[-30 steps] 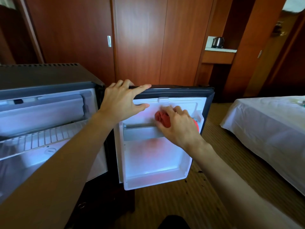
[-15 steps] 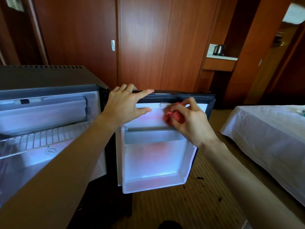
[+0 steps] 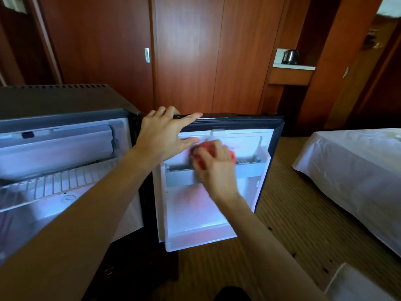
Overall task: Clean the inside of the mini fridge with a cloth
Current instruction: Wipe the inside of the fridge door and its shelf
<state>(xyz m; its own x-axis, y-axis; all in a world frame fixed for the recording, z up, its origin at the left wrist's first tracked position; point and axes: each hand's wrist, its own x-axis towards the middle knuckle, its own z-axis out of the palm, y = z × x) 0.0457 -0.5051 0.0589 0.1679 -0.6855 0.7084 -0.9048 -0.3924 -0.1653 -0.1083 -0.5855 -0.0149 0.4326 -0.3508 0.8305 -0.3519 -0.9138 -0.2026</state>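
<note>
The mini fridge point(image 3: 65, 98) stands open at the left, its white cavity and wire shelf point(image 3: 54, 183) showing. Its door point(image 3: 249, 124) is swung wide towards me, white liner facing up. My left hand point(image 3: 162, 135) holds the door's top edge, fingers over the black rim and thumb on the liner. My right hand point(image 3: 214, 164) grips a bunched red cloth point(image 3: 206, 148) and presses it against the liner just above the grey door shelf point(image 3: 180, 177). Most of the cloth is hidden under my fingers.
A bed with a white sheet point(image 3: 358, 170) stands at the right, close to the door's edge. Wooden wardrobe panels point(image 3: 186, 57) fill the back wall. A kettle point(image 3: 289, 56) sits in a niche behind. The striped carpet point(image 3: 288, 213) has small dark crumbs.
My right hand has slid the red cloth left and down across the upper door liner, closer to my left thumb. The left hand has stayed on the door's top edge.
</note>
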